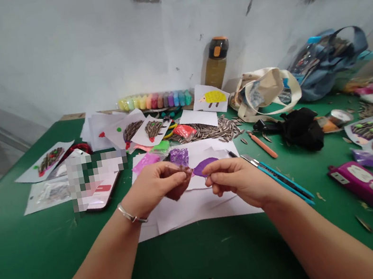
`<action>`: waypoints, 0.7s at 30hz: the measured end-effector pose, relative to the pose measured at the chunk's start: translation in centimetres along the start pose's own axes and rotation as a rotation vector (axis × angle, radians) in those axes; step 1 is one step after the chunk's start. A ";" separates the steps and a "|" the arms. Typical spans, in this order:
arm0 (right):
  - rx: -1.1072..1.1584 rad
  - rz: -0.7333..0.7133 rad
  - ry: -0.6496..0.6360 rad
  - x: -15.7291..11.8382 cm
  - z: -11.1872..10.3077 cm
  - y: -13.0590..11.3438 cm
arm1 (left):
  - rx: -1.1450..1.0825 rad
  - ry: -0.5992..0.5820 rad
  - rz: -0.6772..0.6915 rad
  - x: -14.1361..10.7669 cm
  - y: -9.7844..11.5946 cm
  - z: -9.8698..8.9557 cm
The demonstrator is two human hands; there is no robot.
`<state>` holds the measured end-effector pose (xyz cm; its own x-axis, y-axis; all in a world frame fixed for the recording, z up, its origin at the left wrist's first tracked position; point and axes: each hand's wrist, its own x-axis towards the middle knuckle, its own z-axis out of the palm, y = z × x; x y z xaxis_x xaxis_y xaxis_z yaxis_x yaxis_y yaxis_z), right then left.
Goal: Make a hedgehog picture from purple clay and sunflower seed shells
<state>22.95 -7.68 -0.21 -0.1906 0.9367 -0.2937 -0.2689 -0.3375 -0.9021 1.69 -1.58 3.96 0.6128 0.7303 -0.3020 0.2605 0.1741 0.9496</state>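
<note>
My left hand point(151, 184) pinches a small brown packet point(178, 190), thin and shiny like plastic film. Close beside it, my right hand point(233, 178) holds a flat purple oval piece point(203, 167) between thumb and fingers; its material is hard to make out. The two held things nearly meet, and I cannot tell whether they touch. White paper sheets point(198, 207) lie beneath both hands. Just behind my hands is a purple clear-wrapped packet point(179, 157), with pink point(145, 162) and green point(162, 146) ones near it.
Striped seeds point(219, 129) are heaped behind the papers. An orange pen point(263, 145) and blue-handled tools point(284, 182) lie right. A phone point(102, 185) is left, a purple glue gun point(364, 185) far right. Seed-covered pictures point(154, 128), a bottle point(216, 64) and bags point(264, 89) stand farther back.
</note>
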 end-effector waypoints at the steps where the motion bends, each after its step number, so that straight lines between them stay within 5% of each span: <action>1: 0.021 0.006 -0.013 0.0 0.0 0.0 | 0.000 0.011 0.001 0.0 0.0 -0.1; 7: 0.098 0.046 -0.072 -0.1 0.0 0.0 | -0.018 0.019 -0.001 0.1 -0.1 0.1; 21: 0.028 -0.067 0.024 0.0 0.0 -0.3 | -0.038 0.004 0.015 0.1 0.0 0.5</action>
<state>23.04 -7.56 0.01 -0.1483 0.9592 -0.2406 -0.3069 -0.2759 -0.9109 2.16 -1.85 3.86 0.6132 0.7358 -0.2873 0.2228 0.1879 0.9566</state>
